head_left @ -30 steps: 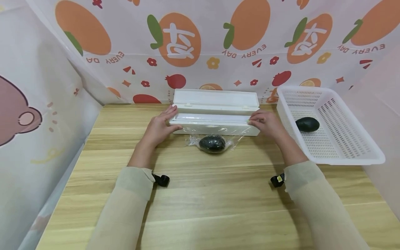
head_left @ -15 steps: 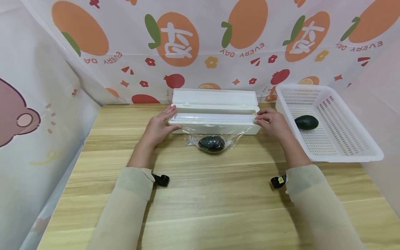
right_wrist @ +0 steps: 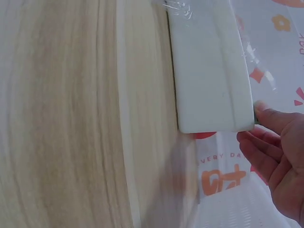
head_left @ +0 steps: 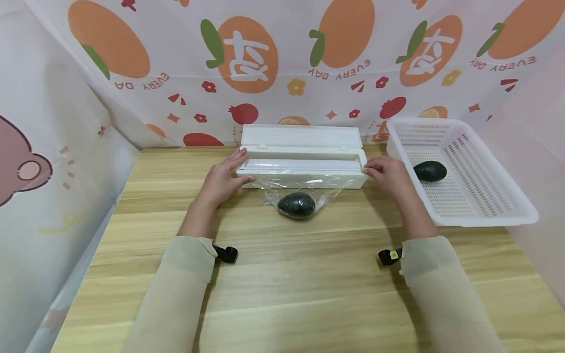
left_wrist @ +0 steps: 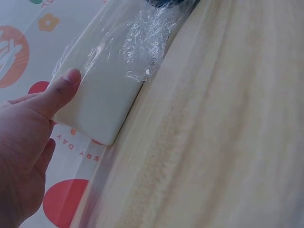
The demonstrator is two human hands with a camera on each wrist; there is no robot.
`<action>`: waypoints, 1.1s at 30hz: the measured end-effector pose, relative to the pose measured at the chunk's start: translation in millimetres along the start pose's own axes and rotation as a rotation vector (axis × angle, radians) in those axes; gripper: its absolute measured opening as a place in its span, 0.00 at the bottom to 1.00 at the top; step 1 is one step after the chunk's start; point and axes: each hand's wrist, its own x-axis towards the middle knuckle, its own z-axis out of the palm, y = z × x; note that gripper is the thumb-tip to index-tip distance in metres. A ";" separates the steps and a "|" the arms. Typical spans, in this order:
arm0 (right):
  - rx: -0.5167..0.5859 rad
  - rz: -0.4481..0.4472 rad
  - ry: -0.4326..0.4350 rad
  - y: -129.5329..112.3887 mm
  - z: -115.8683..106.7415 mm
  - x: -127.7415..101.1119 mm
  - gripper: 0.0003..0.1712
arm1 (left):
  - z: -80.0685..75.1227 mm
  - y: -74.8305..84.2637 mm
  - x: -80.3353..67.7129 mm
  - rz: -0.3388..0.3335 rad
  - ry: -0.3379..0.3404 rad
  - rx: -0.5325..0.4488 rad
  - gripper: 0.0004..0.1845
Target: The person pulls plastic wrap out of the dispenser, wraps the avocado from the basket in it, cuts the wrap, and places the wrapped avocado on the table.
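A white cling-film dispenser box (head_left: 304, 177) lies at the back of the wooden table (head_left: 282, 294) with its lid (head_left: 302, 136) open. My left hand (head_left: 229, 171) holds the box's left end, fingers on top and thumb on the front face. The left wrist view shows that thumb (left_wrist: 57, 95) lying on the box (left_wrist: 104, 99). My right hand (head_left: 377, 170) is at the box's right end with its fingers curled, pinching a small slider on the top edge. A dark avocado (head_left: 296, 204) sits in front of the box under clear film (head_left: 328, 195) that trails from it.
A white perforated basket (head_left: 481, 196) at the right holds a second avocado (head_left: 430, 171). Printed cloth walls (head_left: 66, 162) close in the back and both sides. The right wrist view shows the box's end (right_wrist: 209, 71) and bare wood (right_wrist: 71, 118).
My right hand has slid right along the box's top edge to its right end. The left hand has stayed at the left end. The film over the avocado has shifted slightly.
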 end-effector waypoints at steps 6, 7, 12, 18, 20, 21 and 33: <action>0.022 -0.003 0.064 -1.5 3.7 -9.3 0.13 | -1.1 1.0 -0.4 -0.004 -0.008 -0.003 0.41; 0.035 -0.009 0.118 -3.8 4.8 -14.5 0.14 | -1.2 1.9 -0.3 -0.006 -0.012 0.000 0.41; 0.196 -0.086 0.320 -31.6 8.6 -45.9 0.19 | -1.4 5.5 -0.3 -0.013 -0.025 0.008 0.42; 0.149 -0.154 0.017 -78.7 17.4 -66.3 0.43 | -1.7 8.0 -3.2 -0.030 -0.033 -0.022 0.42; 0.047 -0.166 -0.053 -91.7 22.5 -67.6 0.51 | -4.1 10.2 -3.8 -0.040 -0.047 -0.026 0.43; 0.000 -0.181 -0.073 -97.0 25.8 -67.3 0.54 | -5.3 12.0 -4.0 -0.043 -0.053 -0.028 0.43; 0.068 -0.165 -0.249 -123.5 63.9 -61.6 0.36 | -10.7 21.1 -9.7 -0.095 -0.110 -0.055 0.47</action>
